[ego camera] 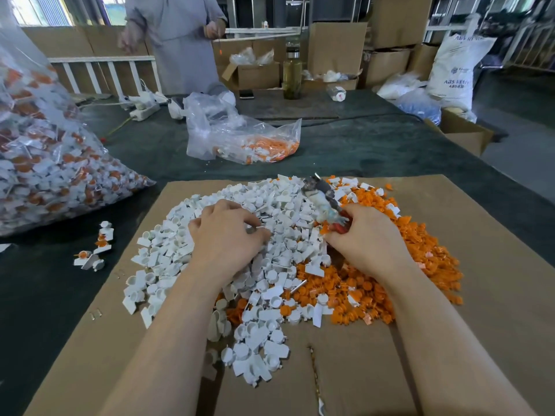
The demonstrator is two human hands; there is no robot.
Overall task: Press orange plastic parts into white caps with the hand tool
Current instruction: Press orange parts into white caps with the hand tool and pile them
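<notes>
Both forearms reach forward over the cardboard (480,235). Left hand (228,235) curls into the white caps (270,265), pinching one. Right hand (363,238) grips the hand tool (322,199), its long axis pointing away, orange parts (420,244) just beside it, rightward.

Table (345,145): I see a dark green cover.
Near side: cardboard sheet (495,265).
Left: big clear bag (45,163) of parts.
Centre: smaller bag (240,136).
Far edge: power strip (145,111), bottle (292,70), phone (246,94).
</notes>
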